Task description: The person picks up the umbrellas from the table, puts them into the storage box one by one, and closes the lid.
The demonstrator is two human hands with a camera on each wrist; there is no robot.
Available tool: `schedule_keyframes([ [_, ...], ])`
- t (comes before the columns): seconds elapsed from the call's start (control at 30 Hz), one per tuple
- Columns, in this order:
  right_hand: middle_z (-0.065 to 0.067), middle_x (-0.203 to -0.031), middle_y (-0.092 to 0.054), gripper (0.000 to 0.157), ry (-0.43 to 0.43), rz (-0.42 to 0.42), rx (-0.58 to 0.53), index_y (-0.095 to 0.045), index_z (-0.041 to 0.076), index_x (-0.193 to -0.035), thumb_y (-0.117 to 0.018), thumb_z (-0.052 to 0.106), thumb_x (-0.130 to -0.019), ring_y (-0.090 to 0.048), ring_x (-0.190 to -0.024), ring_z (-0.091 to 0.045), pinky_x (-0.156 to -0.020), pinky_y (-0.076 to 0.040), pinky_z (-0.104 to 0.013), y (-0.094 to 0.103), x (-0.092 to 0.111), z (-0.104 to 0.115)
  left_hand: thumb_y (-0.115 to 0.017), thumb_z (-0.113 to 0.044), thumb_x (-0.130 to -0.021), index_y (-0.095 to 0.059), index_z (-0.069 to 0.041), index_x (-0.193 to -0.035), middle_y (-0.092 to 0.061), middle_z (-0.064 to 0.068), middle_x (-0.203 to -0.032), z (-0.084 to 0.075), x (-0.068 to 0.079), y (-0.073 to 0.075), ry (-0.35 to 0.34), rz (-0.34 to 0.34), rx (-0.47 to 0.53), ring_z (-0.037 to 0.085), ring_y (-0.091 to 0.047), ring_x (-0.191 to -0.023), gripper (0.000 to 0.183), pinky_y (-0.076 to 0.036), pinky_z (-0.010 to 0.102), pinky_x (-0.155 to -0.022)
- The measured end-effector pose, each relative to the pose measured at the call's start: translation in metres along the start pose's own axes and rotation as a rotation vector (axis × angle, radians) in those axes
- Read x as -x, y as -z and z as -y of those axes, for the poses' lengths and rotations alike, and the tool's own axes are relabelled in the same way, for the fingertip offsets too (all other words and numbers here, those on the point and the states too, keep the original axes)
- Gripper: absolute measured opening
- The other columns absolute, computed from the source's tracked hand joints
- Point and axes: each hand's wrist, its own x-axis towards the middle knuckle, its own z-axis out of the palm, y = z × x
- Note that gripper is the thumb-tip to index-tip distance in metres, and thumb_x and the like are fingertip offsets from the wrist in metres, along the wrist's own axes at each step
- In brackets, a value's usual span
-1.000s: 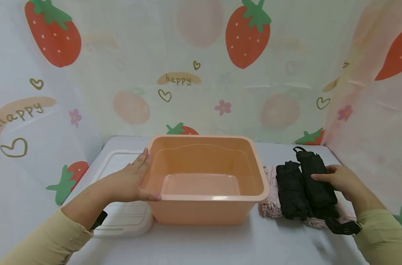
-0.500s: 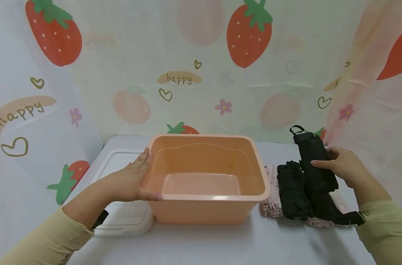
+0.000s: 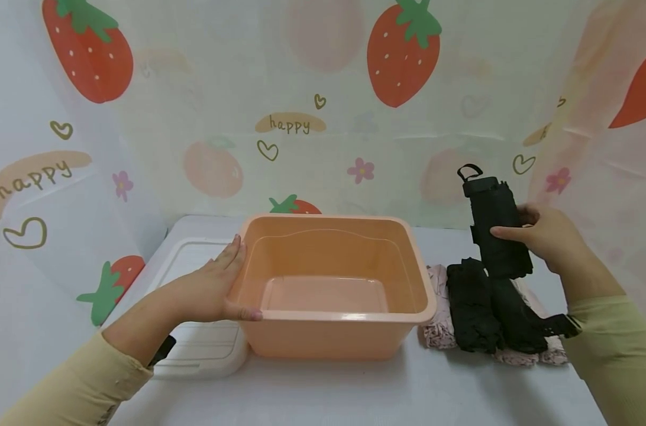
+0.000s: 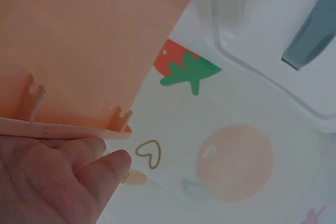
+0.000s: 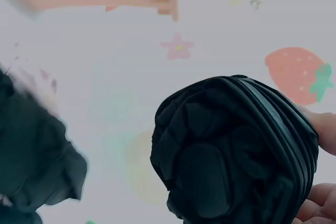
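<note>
My right hand (image 3: 552, 236) grips a black folded umbrella (image 3: 496, 222) with a wrist loop at its top. It is held tilted above the pile on the right. In the right wrist view, one end of this umbrella (image 5: 226, 156) faces the camera, with part of the hand behind it. Resting on the rim of a peach plastic bin (image 3: 323, 340), my left hand (image 3: 208, 293) has its fingers straight along the left side and its thumb on the front edge. Beneath the held umbrella lie two more black folded umbrellas (image 3: 472, 307), on pinkish patterned rolled bundles (image 3: 437, 325).
A white lid (image 3: 200, 352) lies flat on the table left of the bin and partly behind my left arm. The left wrist view shows a grey latch (image 4: 310, 32) on it. A strawberry-print sheet (image 3: 355, 118) rises behind and along both sides.
My right hand has lifted the black umbrella up off the pile, moving slightly left, which uncovers another black one below. My left hand has stayed on the bin.
</note>
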Motion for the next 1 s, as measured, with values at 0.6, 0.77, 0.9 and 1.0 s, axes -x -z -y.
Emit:
schedule_keyframes([
  [0.6, -0.023, -0.126, -0.046, 0.082, 0.122, -0.078, -0.134, -0.036, 0.002, -0.134, -0.070, 0.049, -0.075, -0.048, -0.110, -0.040, -0.093, -0.037, -0.058, -0.022, -0.005, 0.068, -0.050, -0.086, -0.055, 0.005, -0.002, -0.145, 0.010, 0.013, -0.152, 0.000, -0.001, 0.000, -0.005, -0.001, -0.004, 0.037, -0.005, -0.138, 0.135, -0.014, 0.054, -0.107],
  [0.77, -0.020, -0.124, -0.048, 0.077, 0.157, -0.079, -0.146, -0.039, 0.004, -0.132, -0.071, 0.045, -0.075, -0.048, -0.109, -0.036, -0.091, -0.040, -0.056, -0.029, -0.007, 0.088, -0.050, -0.086, -0.055, 0.005, -0.003, -0.145, 0.011, 0.012, -0.152, 0.001, -0.001, 0.000, 0.001, 0.004, -0.006, 0.038, -0.006, -0.138, 0.135, -0.013, 0.054, -0.107],
  [0.9, -0.019, -0.121, -0.049, 0.071, 0.199, -0.081, -0.151, -0.041, 0.003, -0.130, -0.073, 0.038, -0.077, -0.048, -0.108, -0.035, -0.090, -0.041, -0.056, -0.037, -0.009, 0.104, -0.050, -0.087, -0.055, 0.005, -0.003, -0.145, 0.011, 0.012, -0.152, 0.001, -0.001, 0.000, 0.005, 0.008, -0.009, 0.038, -0.006, -0.138, 0.135, -0.013, 0.054, -0.107],
  [1.0, -0.019, -0.119, -0.051, 0.067, 0.228, -0.055, -0.181, -0.043, 0.002, -0.128, -0.073, 0.032, -0.078, -0.050, -0.106, -0.034, -0.089, -0.042, -0.054, -0.045, -0.010, 0.115, -0.050, -0.086, -0.055, 0.004, -0.001, -0.145, 0.010, 0.013, -0.152, 0.001, -0.001, 0.000, 0.001, 0.009, -0.010, 0.037, -0.005, -0.138, 0.135, -0.013, 0.054, -0.108],
])
